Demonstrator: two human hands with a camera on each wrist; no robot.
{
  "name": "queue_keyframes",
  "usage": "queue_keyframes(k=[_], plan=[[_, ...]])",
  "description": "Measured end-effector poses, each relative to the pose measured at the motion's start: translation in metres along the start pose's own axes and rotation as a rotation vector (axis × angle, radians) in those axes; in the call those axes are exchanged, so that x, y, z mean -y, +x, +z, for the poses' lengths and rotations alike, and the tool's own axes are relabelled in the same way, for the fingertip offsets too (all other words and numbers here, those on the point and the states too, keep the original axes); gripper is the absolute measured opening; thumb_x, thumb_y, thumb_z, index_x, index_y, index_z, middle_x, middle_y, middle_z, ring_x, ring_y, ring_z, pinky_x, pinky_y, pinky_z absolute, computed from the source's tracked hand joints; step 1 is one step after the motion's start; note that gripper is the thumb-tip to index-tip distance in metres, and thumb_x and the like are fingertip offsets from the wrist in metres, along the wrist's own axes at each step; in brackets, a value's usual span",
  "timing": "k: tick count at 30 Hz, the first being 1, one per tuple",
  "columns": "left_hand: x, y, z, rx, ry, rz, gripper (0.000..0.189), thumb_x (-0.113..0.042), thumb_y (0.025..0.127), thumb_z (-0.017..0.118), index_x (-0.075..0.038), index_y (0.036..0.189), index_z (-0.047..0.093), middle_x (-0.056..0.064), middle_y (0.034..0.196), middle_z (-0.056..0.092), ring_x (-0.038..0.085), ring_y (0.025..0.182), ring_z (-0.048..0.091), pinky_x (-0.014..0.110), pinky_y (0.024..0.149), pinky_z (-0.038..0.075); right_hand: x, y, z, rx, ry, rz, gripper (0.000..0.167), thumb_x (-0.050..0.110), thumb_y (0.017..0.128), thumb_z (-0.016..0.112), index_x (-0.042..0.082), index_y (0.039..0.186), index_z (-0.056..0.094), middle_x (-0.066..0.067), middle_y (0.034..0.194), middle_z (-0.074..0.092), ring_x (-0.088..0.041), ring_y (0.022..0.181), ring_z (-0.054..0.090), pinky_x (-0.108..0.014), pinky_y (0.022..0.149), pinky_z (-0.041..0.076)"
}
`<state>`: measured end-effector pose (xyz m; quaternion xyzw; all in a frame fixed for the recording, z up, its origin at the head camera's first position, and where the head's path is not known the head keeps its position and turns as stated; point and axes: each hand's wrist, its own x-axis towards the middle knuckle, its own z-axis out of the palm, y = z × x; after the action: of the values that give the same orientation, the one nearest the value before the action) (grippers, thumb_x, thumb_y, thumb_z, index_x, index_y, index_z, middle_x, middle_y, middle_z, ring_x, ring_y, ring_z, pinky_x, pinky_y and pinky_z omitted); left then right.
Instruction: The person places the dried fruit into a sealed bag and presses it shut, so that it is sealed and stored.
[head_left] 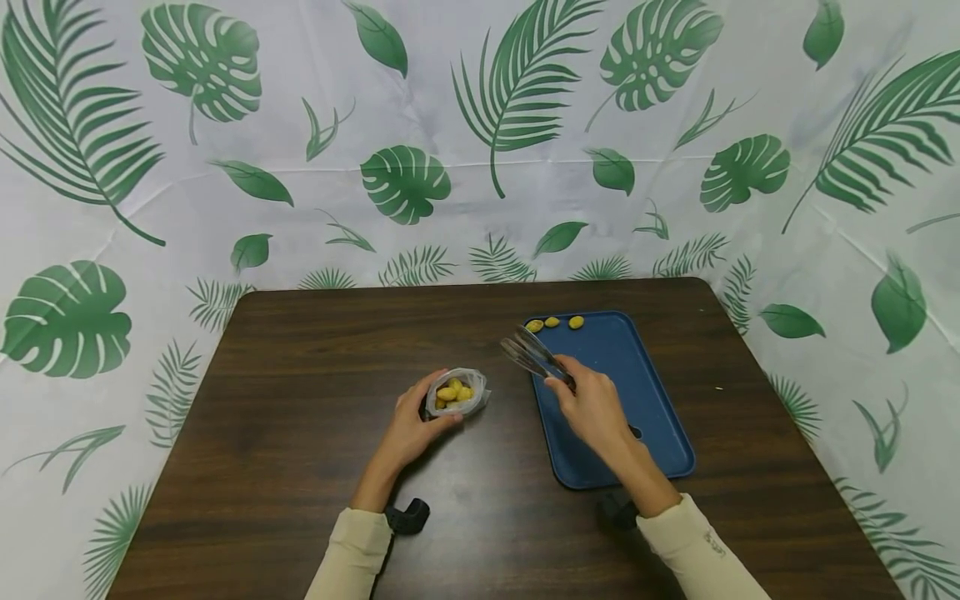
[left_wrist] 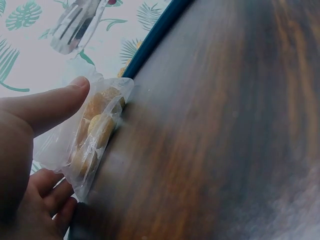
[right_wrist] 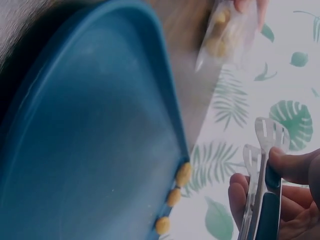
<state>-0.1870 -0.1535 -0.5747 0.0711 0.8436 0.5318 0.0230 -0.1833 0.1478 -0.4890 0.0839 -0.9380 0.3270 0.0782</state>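
Note:
My left hand (head_left: 408, 427) holds a clear plastic bag (head_left: 476, 403) upright on the table, thumb on the near side and fingers round the far side. Inside the bag's open mouth lie several small yellow fruits (head_left: 450, 393), also visible through the plastic (left_wrist: 60, 147) in the left wrist view. In my right hand (head_left: 597, 410) is a pair of metal serving tongs (head_left: 531, 353) with dark blue grips (right_wrist: 269, 215). The slotted tips stand slightly apart, over the tray's left edge, with nothing visible between them. Three yellow fruits (head_left: 552, 322) sit in the tray's far-left corner.
A blue rectangular tray (head_left: 622, 367) lies on the dark wooden table (head_left: 315, 350), to the right of the bag. Behind and beside the table hangs a white leaf-print cloth (head_left: 300, 217). Black bands (head_left: 408, 517) are worn at both wrists.

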Motion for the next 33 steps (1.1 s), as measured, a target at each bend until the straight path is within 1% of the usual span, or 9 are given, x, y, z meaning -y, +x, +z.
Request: queue_keyframes(k=[7, 14, 16, 23, 26, 29, 33], plan=[[0.000, 0.001, -0.001, 0.004, 0.000, -0.004, 0.077, -0.033, 0.084, 0.087, -0.035, 0.152, 0.050, 0.002, 0.156, 0.053, 0.038, 0.148, 0.034, 0.067, 0.117, 0.026, -0.007, 0.004, 0.000, -0.010, -0.037, 0.020, 0.040, 0.026, 0.101, 0.068, 0.005, 0.134, 0.065, -0.007, 0.076, 0.063, -0.013, 0.051, 0.047, -0.029, 0.049, 0.038], [0.000, 0.001, -0.001, -0.001, 0.005, 0.001, 0.077, -0.034, 0.084, 0.087, -0.032, 0.153, 0.050, 0.002, 0.155, 0.053, 0.039, 0.147, 0.036, 0.067, 0.117, 0.027, -0.011, 0.007, 0.001, -0.018, -0.037, 0.025, 0.038, 0.026, 0.101, 0.069, 0.005, 0.132, 0.065, -0.007, 0.076, 0.065, -0.013, 0.052, 0.049, -0.030, 0.050, 0.040], [0.000, 0.001, -0.001, -0.001, 0.006, 0.003, 0.078, -0.033, 0.085, 0.086, -0.030, 0.153, 0.050, 0.003, 0.155, 0.053, 0.039, 0.147, 0.036, 0.068, 0.116, 0.027, -0.012, 0.008, 0.001, -0.020, -0.038, 0.023, 0.039, 0.025, 0.101, 0.069, 0.004, 0.133, 0.064, -0.008, 0.078, 0.067, -0.014, 0.053, 0.050, -0.031, 0.051, 0.041], [0.002, 0.002, -0.001, 0.000, 0.002, 0.008, 0.077, -0.033, 0.084, 0.087, -0.034, 0.152, 0.050, 0.002, 0.155, 0.054, 0.037, 0.147, 0.037, 0.066, 0.117, 0.028, -0.016, 0.012, 0.000, -0.030, -0.061, 0.017, 0.045, 0.025, 0.101, 0.068, 0.000, 0.138, 0.061, -0.013, 0.087, 0.071, -0.016, 0.057, 0.054, -0.033, 0.055, 0.043], [0.002, 0.002, -0.001, -0.003, 0.000, 0.014, 0.078, -0.032, 0.084, 0.087, -0.033, 0.152, 0.051, 0.002, 0.154, 0.055, 0.037, 0.146, 0.038, 0.065, 0.117, 0.028, -0.020, 0.015, -0.001, -0.024, -0.061, 0.014, 0.047, 0.024, 0.101, 0.068, -0.001, 0.139, 0.060, -0.015, 0.092, 0.074, -0.016, 0.059, 0.056, -0.033, 0.056, 0.044], [0.001, 0.002, -0.001, -0.002, 0.002, 0.017, 0.078, -0.032, 0.084, 0.087, -0.032, 0.152, 0.050, 0.002, 0.154, 0.055, 0.037, 0.146, 0.039, 0.065, 0.117, 0.028, -0.025, 0.018, -0.001, -0.011, -0.070, 0.024, 0.047, 0.025, 0.101, 0.068, -0.001, 0.140, 0.059, -0.017, 0.097, 0.075, -0.016, 0.060, 0.057, -0.033, 0.056, 0.045], [0.000, 0.001, 0.000, 0.002, 0.001, 0.008, 0.078, -0.032, 0.084, 0.087, -0.032, 0.153, 0.050, 0.002, 0.155, 0.053, 0.039, 0.147, 0.036, 0.067, 0.117, 0.027, -0.031, 0.023, -0.004, -0.013, -0.095, 0.031, 0.047, 0.024, 0.101, 0.069, -0.002, 0.138, 0.059, -0.017, 0.098, 0.074, -0.018, 0.063, 0.059, -0.036, 0.059, 0.047]])
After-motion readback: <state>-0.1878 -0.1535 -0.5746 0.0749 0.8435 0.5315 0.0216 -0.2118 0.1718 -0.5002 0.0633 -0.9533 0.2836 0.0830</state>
